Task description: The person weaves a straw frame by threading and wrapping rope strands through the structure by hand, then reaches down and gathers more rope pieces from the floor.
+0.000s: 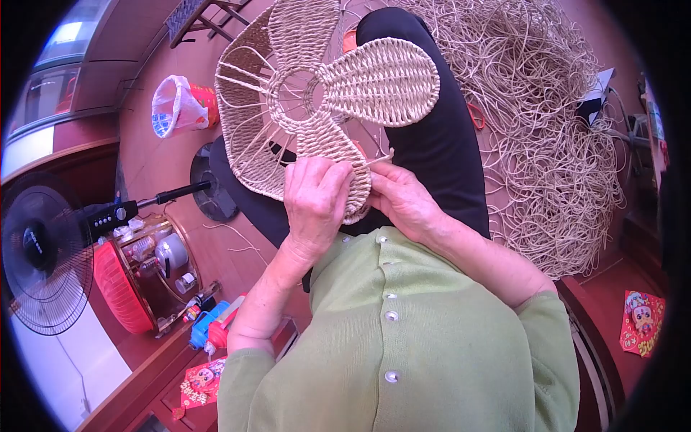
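Note:
A woven cord piece (385, 79) with petal shapes around a central ring lies over my lap, joined to a curved basket-like wall on its left. My left hand (317, 198) is closed on the lower petal, its fingers bent over the weave. On that petal's right edge, my right hand (399, 198) pinches close to a short strand of cord (383, 156) that sticks up between thumb and fingers. Loose strands cross the gaps between the petals.
A big heap of loose cord (547, 144) spreads over the floor at the right. At the left are a lined bin (176, 108), a black fan (43, 248) and a round glass-topped table (169, 263). Orange-handled scissors (476, 115) lie beside my leg.

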Demonstrator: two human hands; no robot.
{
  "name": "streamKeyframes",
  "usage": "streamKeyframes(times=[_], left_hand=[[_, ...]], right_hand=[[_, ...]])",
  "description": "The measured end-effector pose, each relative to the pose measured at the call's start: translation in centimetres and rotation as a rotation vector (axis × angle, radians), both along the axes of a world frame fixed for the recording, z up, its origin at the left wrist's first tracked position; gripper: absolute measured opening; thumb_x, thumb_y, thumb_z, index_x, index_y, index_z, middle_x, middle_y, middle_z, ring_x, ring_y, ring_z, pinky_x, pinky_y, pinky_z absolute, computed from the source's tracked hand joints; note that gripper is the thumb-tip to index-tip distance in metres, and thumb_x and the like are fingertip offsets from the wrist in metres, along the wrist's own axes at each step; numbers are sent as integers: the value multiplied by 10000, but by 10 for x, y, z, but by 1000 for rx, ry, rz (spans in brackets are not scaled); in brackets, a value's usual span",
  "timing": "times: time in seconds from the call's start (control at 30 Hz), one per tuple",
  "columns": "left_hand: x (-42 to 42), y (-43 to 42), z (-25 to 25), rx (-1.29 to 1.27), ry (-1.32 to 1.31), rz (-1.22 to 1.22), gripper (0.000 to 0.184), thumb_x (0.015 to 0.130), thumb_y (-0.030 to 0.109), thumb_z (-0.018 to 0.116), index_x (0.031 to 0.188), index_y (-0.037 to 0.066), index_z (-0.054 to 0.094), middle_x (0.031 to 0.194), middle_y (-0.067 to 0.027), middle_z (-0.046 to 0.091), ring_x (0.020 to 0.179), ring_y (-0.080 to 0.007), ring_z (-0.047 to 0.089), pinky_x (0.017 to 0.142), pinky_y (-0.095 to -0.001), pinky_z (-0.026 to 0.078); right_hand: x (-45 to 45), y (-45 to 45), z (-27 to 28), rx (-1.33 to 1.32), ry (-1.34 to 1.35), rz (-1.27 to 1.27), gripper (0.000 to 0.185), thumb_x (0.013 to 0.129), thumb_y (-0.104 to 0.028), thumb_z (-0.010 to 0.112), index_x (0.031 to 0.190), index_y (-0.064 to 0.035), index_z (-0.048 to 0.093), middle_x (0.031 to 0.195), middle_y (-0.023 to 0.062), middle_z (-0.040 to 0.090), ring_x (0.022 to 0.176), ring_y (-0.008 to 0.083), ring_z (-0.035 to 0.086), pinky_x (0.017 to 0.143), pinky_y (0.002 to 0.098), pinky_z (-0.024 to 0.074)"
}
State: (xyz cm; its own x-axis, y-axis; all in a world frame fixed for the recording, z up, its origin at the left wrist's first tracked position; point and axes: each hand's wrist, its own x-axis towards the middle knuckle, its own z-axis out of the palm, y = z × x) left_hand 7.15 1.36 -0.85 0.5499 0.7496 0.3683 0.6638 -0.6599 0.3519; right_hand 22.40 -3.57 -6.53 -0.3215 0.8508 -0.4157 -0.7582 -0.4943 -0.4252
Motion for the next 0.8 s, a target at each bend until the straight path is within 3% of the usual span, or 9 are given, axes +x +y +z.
streamKeyframes(times=[0.3, 0.4, 0.53, 0.67, 0.77, 0.8], left_hand=[[8, -9, 18, -27, 198, -25, 314, 720, -35, 700, 1026, 30, 701, 912, -92, 617, 851, -276, 589, 765, -389, 439], [3, -6, 0, -39, 18, -31, 308, 751, -61, 696, 1049, 18, 696, 944, -105, 654, 898, -261, 622, 807, -374, 476], [1, -10, 3, -125, -273, 165, 208, 845, -65, 681, 1039, 10, 685, 970, -91, 689, 928, -204, 663, 832, -316, 526], [-3, -25, -4, -370, -476, 254, 237, 798, -54, 717, 1008, 25, 642, 927, -94, 664, 886, -244, 641, 771, -359, 520], [-4, -29, -20, -258, -425, 207, 318, 766, 42, 780, 1047, 55, 632, 965, -90, 649, 904, -256, 621, 810, -385, 490], [-3, -29, -23, -218, -412, 194, 351, 755, 73, 801, 1060, 65, 628, 977, -88, 644, 911, -260, 614, 823, -394, 480]], right_hand=[[-1, 1, 2, 16, -3, -20, 292, 1044, -195, 525, 1289, -53, 598, 1159, 20, 660, 1040, 93, 641, 941, 284, 525], [-7, 4, -1, -30, -62, -33, 239, 1044, -196, 532, 1221, -59, 613, 1093, 8, 654, 998, 81, 629, 894, 276, 527], [-3, -3, -3, -60, -13, -224, 182, 1039, -186, 550, 1151, -62, 622, 1017, 1, 642, 911, 64, 598, 792, 253, 511], [1, -16, 10, -34, -11, -352, 168, 1040, -160, 550, 1143, -47, 618, 1004, 12, 637, 860, 74, 596, 738, 244, 503], [2, -11, 3, 97, -282, -293, 154, 1049, -140, 527, 1123, -40, 617, 1005, 19, 638, 797, 95, 611, 674, 271, 524], [5, -9, 7, 169, -474, -265, 113, 1021, -85, 541, 1074, -9, 605, 954, 58, 633, 736, 148, 637, 618, 318, 538]])
